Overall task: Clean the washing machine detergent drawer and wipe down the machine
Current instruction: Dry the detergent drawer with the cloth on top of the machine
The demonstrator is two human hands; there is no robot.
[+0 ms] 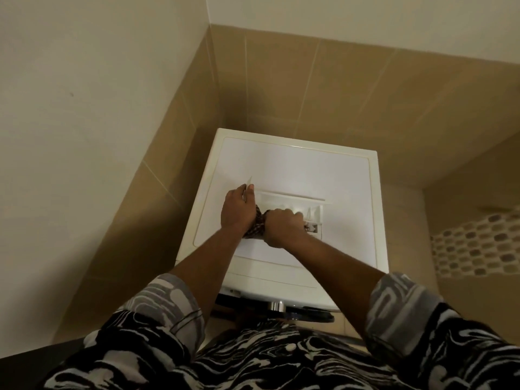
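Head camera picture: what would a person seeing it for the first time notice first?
First, the two bare hands meeting at the centre: the left hand steadies the white plastic detergent drawer, and the right hand presses a dark checked cloth into it. The drawer lies on top of the white washing machine, which stands in a corner of beige tiled walls.

Just one head cam here, wide-angle, looking steeply down and forward over the washing machine (289, 170) top in a tiled corner, close enough that both forearms fill the lower frame.
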